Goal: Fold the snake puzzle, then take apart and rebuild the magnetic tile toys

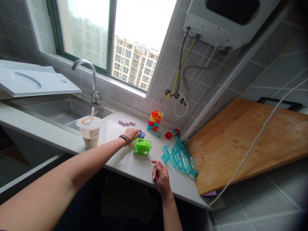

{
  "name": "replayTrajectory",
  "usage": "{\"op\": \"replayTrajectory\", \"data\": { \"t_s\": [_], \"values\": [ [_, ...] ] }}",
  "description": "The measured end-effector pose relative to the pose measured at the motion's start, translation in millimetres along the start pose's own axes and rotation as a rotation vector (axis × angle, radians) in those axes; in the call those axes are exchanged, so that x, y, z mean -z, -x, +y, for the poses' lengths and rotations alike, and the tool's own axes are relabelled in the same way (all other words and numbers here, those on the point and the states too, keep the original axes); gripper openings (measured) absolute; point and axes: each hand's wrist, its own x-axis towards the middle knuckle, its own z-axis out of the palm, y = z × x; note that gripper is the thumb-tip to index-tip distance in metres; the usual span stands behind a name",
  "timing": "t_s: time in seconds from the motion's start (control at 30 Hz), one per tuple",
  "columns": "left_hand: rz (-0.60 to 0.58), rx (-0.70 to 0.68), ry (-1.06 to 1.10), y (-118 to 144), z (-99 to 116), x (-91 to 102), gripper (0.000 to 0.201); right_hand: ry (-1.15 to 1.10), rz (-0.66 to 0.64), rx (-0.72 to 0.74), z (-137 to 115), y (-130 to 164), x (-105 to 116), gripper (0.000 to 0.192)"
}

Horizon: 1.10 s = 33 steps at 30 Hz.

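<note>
My left hand (132, 133), a watch on its wrist, reaches across the white counter (125, 162) and grips a small blue-purple block (141, 134). Just in front of it stands a green frame block (142, 146). My right hand (160, 176) hovers near the counter's front edge with fingers loosely curled and holds nothing. Right of it lies a heap of clear teal pieces (180, 156). A stack of orange, red and teal blocks (155, 121) stands near the wall, with a red-and-blue block (171, 133) to its right and pale pink flat pieces (126, 121) to its left.
A lidded drink cup with a straw (89, 131) stands left of my arm, beside the steel sink (57, 112) and tap (92, 80). A large wooden board (243, 141) leans at the right, crossed by a white cable (252, 146). A water heater (226, 19) hangs above.
</note>
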Motion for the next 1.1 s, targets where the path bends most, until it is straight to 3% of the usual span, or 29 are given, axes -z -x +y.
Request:
{"op": "replayTrajectory", "data": {
  "t_s": [0.17,0.3,0.4,0.57,0.67,0.73,0.9,1.0,1.1],
  "values": [
    [-0.002,0.038,0.003,2,-5,0.4,0.045,0.015,0.003,-0.014,-2,0,0,0.04],
    [-0.014,0.053,-0.02,4,-10,11.2,0.051,0.018,0.01,-0.015,-3,1,-1,0.04],
    [-0.018,0.053,-0.045,8,-11,30.3,0.054,0.023,0.008,-0.01,-2,1,-1,0.04],
    [0.051,-0.013,-0.099,28,10,83.8,0.029,0.046,0.091,0.016,-8,-3,-13,0.038],
    [0.086,-0.135,-0.139,53,36,116.5,0.025,0.115,0.151,0.109,-27,0,-37,0.034],
    [0.079,-0.249,-0.173,73,55,132.4,0.023,0.206,0.109,0.199,-46,11,-59,0.032],
    [0.131,-0.753,-0.341,119,98,150.1,0.016,0.485,-0.102,0.426,-89,65,-120,0.028],
    [0.219,-0.921,-0.387,142,119,157.1,0.013,0.681,-0.265,0.559,-95,95,-148,0.041],
    [0.301,-1.007,-0.383,159,137,166.7,0.013,0.792,-0.317,0.635,-89,114,-161,0.047]
  ]
}}
